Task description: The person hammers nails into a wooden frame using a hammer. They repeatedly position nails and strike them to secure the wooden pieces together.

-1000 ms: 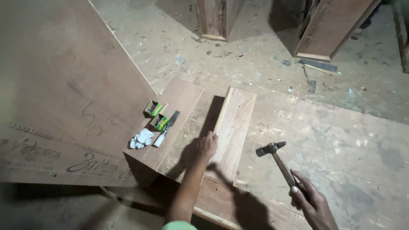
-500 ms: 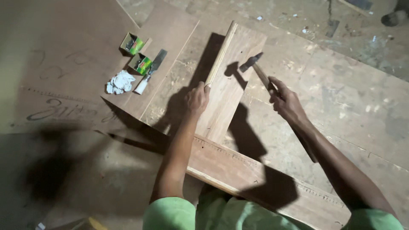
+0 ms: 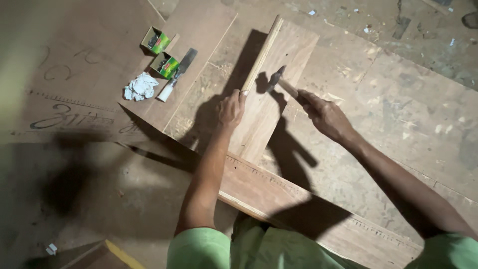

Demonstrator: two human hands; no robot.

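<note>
Head view: right hand (image 3: 326,115), fist shut round the hammer (image 3: 279,82), has swung it over the board (image 3: 271,99); left hand (image 3: 230,107) still pinches the strip (image 3: 262,52).

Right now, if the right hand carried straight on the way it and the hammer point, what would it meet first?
The right hand aims the hammer up-left. First in line is probably the pale wooden strip along the board's edge, close above the left hand; depth is unclear.

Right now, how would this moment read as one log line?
left hand: steadies wooden strip on board | right hand: grips hammer | nearby: chisel
</note>
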